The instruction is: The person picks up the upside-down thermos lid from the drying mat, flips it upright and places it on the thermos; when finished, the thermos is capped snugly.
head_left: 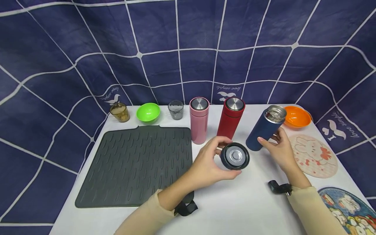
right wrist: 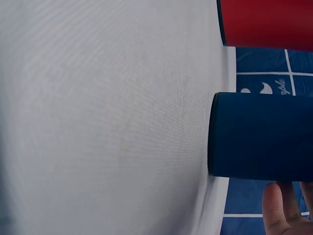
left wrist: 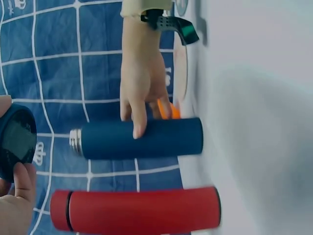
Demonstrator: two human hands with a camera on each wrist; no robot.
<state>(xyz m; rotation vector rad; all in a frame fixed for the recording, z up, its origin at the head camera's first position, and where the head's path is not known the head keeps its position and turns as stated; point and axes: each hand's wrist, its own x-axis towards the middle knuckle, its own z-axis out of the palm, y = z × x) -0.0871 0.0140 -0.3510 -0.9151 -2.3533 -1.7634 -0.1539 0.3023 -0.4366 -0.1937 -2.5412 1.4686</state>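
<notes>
My left hand (head_left: 210, 163) grips a dark round bottle lid (head_left: 236, 156) by its edge, its underside facing the head camera. To the right, my right hand (head_left: 279, 148) holds a blue thermos bottle (head_left: 262, 130) around its side, thumb on the near face. The bottle's steel mouth (head_left: 276, 113) is uncovered. In the right wrist view the base of the blue bottle (right wrist: 259, 137) stands at the white table surface, fingertips (right wrist: 274, 205) against its side. Just left of it is a red thermos (head_left: 230, 119) with its lid on, and beyond that a pink thermos (head_left: 199, 120), also lidded.
A dark ribbed mat (head_left: 141, 166) covers the table's left. Along the back are an amber glass (head_left: 120, 112), a green bowl (head_left: 148, 113), a clear glass (head_left: 176, 110) and an orange bowl (head_left: 297, 117). On the right lie a rabbit placemat (head_left: 314, 156) and a blue patterned one (head_left: 349, 209).
</notes>
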